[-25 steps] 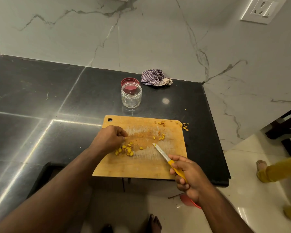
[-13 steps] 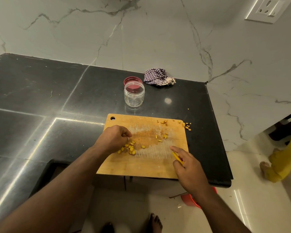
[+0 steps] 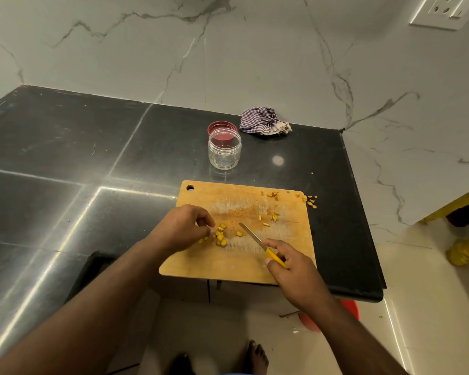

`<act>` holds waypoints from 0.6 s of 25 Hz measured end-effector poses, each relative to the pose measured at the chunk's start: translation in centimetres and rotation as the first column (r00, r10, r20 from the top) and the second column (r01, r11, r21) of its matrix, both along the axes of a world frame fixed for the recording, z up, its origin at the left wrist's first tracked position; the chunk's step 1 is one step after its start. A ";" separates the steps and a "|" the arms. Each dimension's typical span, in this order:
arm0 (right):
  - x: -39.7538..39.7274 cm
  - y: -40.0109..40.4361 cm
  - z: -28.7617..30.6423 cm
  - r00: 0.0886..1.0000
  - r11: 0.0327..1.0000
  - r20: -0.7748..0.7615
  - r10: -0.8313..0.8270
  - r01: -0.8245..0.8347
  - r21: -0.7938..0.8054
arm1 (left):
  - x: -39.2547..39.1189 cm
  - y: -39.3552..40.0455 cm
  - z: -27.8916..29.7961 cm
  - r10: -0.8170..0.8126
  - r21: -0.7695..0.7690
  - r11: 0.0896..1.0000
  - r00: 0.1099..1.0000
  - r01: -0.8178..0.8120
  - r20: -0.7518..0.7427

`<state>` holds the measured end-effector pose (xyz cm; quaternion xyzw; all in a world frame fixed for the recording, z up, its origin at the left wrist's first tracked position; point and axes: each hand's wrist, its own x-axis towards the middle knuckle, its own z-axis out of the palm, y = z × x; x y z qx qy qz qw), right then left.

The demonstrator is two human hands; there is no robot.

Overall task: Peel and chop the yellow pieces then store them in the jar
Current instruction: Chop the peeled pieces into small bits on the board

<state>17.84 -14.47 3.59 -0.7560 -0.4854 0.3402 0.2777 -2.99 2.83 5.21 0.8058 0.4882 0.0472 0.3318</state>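
Fingers of the left hand curl over the chopped yellow pieces on the cutting board (whether they pinch one is unclear); right hand grips a yellow-handled knife, blade toward them. Beyond stands the open jar.

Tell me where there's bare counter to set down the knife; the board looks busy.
Free: the black counter left of the cutting board and jar, and the strip between jar and board. Crowded: mid-board, yellow pieces by both hands, and scraps at its far right corner.
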 end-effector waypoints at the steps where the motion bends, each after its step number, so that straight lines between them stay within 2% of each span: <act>1: -0.1 0.3 -0.1 1.000 1.000 -0.008 0.000 0.000 0.001 | 0.3 -0.5 -0.2 -0.028 0.035 0.999 1.000 0.029 -0.010; 4: -0.1 0.9 -0.3 1.000 1.000 -0.016 -0.009 0.009 0.012 | 0.9 -1.4 -0.9 -0.104 0.106 0.989 0.994 0.107 -0.040; 11: -0.1 0.8 -0.5 0.998 0.999 -0.057 -0.040 0.040 -0.006 | 1.2 -1.5 -0.8 -0.167 0.123 0.977 0.984 0.174 -0.060; 13: -0.1 0.7 -0.5 0.997 0.999 -0.062 -0.045 0.045 -0.012 | 1.3 -1.3 -0.4 -0.133 0.099 0.986 0.991 0.136 -0.033; 15: 0.1 0.6 -0.5 0.997 0.999 -0.064 -0.045 0.044 -0.025 | 1.5 -1.0 0.2 -0.035 0.047 0.998 0.998 0.033 0.046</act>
